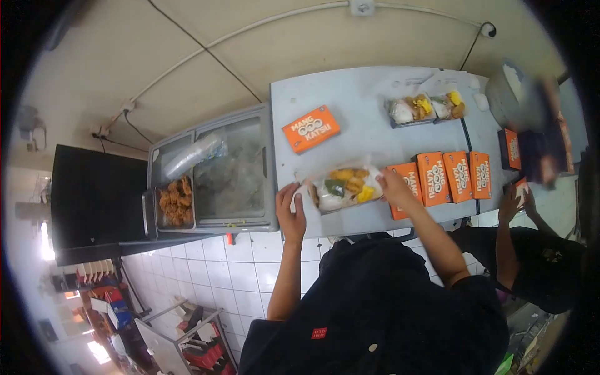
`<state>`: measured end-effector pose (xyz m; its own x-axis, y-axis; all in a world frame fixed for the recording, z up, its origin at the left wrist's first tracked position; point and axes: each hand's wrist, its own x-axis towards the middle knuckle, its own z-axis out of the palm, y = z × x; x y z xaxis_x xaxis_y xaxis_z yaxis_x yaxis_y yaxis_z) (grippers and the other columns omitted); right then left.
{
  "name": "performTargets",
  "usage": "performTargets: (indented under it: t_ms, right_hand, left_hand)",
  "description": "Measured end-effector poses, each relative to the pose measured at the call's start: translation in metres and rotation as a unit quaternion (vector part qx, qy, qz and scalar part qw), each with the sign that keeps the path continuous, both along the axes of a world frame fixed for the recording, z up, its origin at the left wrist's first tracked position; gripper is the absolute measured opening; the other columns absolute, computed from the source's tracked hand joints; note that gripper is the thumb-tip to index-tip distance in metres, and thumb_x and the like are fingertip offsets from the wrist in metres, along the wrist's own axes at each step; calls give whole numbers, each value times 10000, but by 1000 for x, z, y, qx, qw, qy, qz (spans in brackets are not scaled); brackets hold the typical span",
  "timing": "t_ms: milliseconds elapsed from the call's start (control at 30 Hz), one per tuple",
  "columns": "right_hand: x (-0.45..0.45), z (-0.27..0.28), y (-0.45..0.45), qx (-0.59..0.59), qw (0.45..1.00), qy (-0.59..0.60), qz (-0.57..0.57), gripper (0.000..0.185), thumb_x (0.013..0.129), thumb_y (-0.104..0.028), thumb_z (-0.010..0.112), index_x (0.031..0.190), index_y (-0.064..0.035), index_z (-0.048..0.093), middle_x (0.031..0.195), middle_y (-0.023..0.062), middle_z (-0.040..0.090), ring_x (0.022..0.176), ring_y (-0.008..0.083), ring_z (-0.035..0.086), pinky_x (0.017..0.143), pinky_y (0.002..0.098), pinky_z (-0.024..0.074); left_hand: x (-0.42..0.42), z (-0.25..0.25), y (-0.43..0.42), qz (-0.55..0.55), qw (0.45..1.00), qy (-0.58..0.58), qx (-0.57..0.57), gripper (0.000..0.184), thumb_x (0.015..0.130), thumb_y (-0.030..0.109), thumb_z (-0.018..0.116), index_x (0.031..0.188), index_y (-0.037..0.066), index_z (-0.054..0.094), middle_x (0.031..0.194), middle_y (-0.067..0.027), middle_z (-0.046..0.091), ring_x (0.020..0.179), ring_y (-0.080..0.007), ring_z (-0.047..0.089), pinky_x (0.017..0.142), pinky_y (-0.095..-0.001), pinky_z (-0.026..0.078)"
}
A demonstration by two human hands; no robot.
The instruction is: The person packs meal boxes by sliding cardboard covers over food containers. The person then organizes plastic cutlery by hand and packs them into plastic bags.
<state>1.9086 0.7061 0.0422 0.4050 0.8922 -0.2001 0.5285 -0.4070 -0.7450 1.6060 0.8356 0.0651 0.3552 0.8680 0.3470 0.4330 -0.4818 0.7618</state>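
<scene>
Left hand (291,214) pinches the food box (350,207); right hand (396,189) touches its other end, too blurry to tell the grip.

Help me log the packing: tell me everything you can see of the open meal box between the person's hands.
The open meal box looks like thin card, with a white inside. It holds golden-brown fried pieces, a yellow portion, a green piece and white food, perhaps rice. It sits open side up at the front of the pale table. The left hand touches its left end, the right hand its right. Finer detail is blurred.
</scene>
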Motion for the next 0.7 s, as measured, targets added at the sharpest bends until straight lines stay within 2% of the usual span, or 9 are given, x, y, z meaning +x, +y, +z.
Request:
performTargets:
  t_ms: [67,167,233,300,367,467,500,667,700]
  right_hand:
    - [-47,-18,-2,-72,994,72,-40,274,1047,-223,545,1191,-3,619,808,242,706,743,409,722,703,508,565]
    - [-81,-24,-7,-161,987,-20,9,386,1006,-136,617,1336,59,574,1058,260,709,1056,429,702,896,491,550]
    - [-93,-4,-5,71,985,-125,-95,364,990,-142,626,1328,-10,592,1192,241,676,1109,409,668,921,504,533]
    - [-91,15,-2,191,958,-201,-72,390,970,-114,634,1350,-46,581,1308,222,631,1163,404,635,959,500,519]
    - [-74,21,-11,192,945,-254,66,470,945,-52,642,1404,-50,543,1405,206,577,1218,412,601,1009,479,506]
    - [-71,-44,-45,184,967,-143,106,488,912,67,586,1393,-2,538,1392,226,610,1203,358,654,979,404,533]
    - [-81,-55,-52,196,975,-76,70,474,916,76,570,1383,3,544,1405,219,608,1222,342,650,990,397,531]
    - [-130,-74,-58,196,951,223,-85,472,939,94,511,1403,19,542,1499,198,566,1310,284,616,1036,376,514]
    - [-132,-66,-55,211,956,189,-75,474,945,76,521,1412,2,545,1482,200,578,1293,300,627,1031,369,516]
  left_hand:
    - [-28,-22,-18,100,995,-7,3,208,976,25,657,1153,62,759,1190,-168,661,1092,-322,651,967,-411,506]
    - [-62,-49,-37,98,995,28,-8,279,913,7,699,1159,118,771,1128,-113,687,1060,-303,653,953,-422,491]
    - [-71,-52,-41,95,993,74,12,333,880,-58,685,1166,91,772,1105,-136,705,1054,-321,672,937,-397,521]
    - [-75,-49,-45,102,990,95,37,352,882,-61,680,1180,102,771,1161,-137,711,1060,-314,673,926,-398,525]
    - [-79,-48,-52,94,987,126,44,380,888,-53,677,1224,104,758,1257,-141,712,1093,-312,683,934,-394,535]
    - [-81,-79,-72,54,995,82,1,410,891,-50,672,1271,90,735,1269,-154,710,1168,-343,675,995,-393,531]
    - [-77,-82,-79,38,995,53,-75,400,932,-40,644,1319,50,698,1321,-179,689,1254,-350,647,1057,-393,509]
    - [-57,-58,-95,-26,954,-105,-280,415,1001,51,605,1403,-48,588,1434,-236,610,1343,-287,590,1082,-375,486]
    - [-59,-64,-94,-34,954,-85,-286,414,1005,62,612,1402,-51,587,1422,-233,620,1315,-280,609,1067,-371,497]
